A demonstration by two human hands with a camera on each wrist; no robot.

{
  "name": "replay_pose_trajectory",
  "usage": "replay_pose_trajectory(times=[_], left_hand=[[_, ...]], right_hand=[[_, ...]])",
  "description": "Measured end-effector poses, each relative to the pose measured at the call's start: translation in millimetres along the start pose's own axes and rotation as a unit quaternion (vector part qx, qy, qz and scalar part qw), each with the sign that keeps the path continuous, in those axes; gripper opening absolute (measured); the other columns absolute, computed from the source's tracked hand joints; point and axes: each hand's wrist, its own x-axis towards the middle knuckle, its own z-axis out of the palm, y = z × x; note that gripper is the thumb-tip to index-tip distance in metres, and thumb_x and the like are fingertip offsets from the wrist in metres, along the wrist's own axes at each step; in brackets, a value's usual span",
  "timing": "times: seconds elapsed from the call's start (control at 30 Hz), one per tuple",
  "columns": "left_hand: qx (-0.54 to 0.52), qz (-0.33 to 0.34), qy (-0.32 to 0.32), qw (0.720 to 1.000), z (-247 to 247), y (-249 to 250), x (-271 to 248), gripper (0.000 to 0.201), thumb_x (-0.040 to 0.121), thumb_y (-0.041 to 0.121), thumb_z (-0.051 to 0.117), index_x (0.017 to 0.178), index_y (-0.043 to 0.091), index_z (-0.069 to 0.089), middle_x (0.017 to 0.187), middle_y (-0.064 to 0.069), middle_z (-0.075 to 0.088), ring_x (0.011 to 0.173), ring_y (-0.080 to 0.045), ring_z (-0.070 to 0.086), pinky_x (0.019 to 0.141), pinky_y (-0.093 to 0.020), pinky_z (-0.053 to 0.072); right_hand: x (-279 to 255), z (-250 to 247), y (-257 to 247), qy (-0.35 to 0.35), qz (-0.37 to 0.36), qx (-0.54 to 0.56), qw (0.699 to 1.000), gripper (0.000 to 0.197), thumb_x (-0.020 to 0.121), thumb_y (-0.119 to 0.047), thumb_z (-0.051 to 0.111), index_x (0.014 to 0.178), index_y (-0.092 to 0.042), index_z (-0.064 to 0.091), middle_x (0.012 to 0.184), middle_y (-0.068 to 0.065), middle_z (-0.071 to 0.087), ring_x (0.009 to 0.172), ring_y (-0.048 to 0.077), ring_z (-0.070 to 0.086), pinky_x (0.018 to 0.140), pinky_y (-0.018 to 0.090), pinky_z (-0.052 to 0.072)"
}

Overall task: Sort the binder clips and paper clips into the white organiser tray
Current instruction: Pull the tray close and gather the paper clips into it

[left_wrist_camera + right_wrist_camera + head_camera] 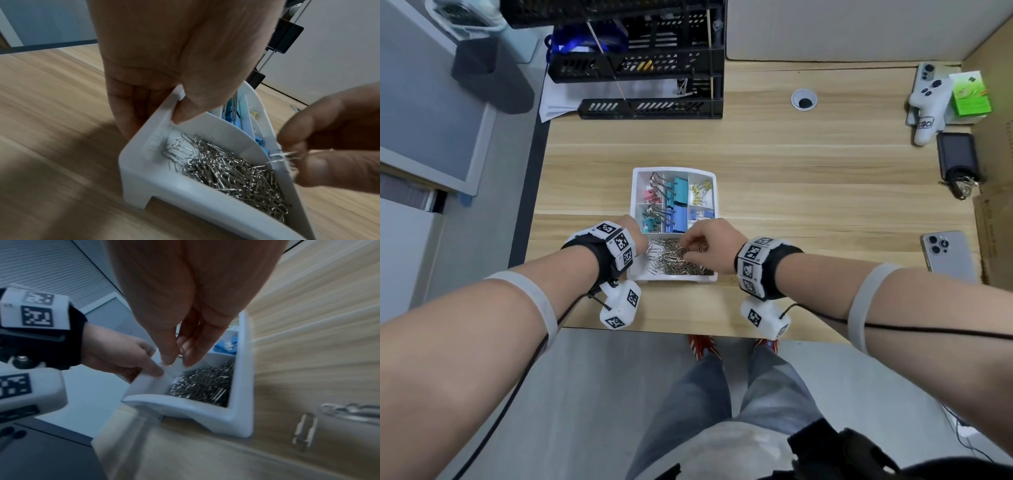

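The white organiser tray (674, 170) sits on the wooden desk near its front edge. Its back compartments hold pink (652, 197), teal and blue (678, 192), and yellow binder clips (702, 188). A pile of silver paper clips (674, 262) fills the front compartment. My left hand (636, 236) grips the tray's left wall (144, 162), thumb inside (185, 113) and fingers outside. Over the pile (232, 168), my right hand (690, 244) pinches a few paper clips (284, 156) between thumb and fingers (168, 360). Two loose paper clips (304, 431) lie on the desk beside the tray's near right corner.
A black mesh desk organiser (650, 68) stands at the back left. On the right lie a phone (948, 255), a dark pouch with keys (959, 161), a white controller (928, 102) and a green box (971, 96). A cable hole (804, 99) is behind the tray.
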Motion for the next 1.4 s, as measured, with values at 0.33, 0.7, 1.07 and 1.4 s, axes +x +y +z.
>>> replay_pose_trajectory(times=[0.33, 0.7, 1.07, 1.4], left_hand=[[0.000, -0.004, -0.008, 1.000, -2, 3, -1, 0.012, 0.092, 0.010, 0.051, 0.081, 0.004, 0.049, 0.073, -0.007, 0.053, 0.063, -0.021, 0.051, 0.057, -0.030, 0.040], [0.010, -0.003, 0.003, 1.000, 0, 1, 1, 0.013, 0.091, 0.012, 0.052, 0.080, 0.005, 0.051, 0.072, -0.007, 0.052, 0.064, -0.022, 0.052, 0.059, -0.030, 0.042], [0.018, -0.003, 0.001, 1.000, 1, 0, 5, 0.020, 0.086, 0.010, 0.053, 0.068, 0.008, 0.045, 0.061, -0.004, 0.042, 0.054, -0.019, 0.041, 0.054, -0.028, 0.033], [0.020, -0.005, 0.001, 1.000, 2, 1, 7, 0.020, 0.087, 0.010, 0.054, 0.069, 0.007, 0.047, 0.064, -0.005, 0.046, 0.056, -0.019, 0.045, 0.053, -0.028, 0.036]], right_hand=[[-55, -63, 96, -0.086, 0.148, -0.162, 0.972, 0.017, 0.075, -0.017, 0.078, 0.081, -0.027, 0.066, 0.077, -0.012, 0.065, 0.074, 0.011, 0.062, 0.066, 0.016, 0.042], [-45, -19, 83, -0.045, 0.078, -0.172, 0.981, 0.023, 0.082, -0.008, 0.060, 0.097, -0.018, 0.074, 0.095, -0.002, 0.073, 0.090, 0.017, 0.066, 0.077, 0.021, 0.047], [-40, -7, 77, -0.100, 0.012, -0.199, 0.975, 0.027, 0.078, -0.006, 0.062, 0.094, -0.025, 0.072, 0.087, -0.010, 0.071, 0.083, 0.014, 0.064, 0.071, 0.020, 0.042], [-33, -2, 72, -0.102, -0.142, -0.222, 0.959, 0.021, 0.078, -0.001, 0.065, 0.094, -0.012, 0.072, 0.101, 0.006, 0.063, 0.099, 0.025, 0.054, 0.079, 0.026, 0.043]])
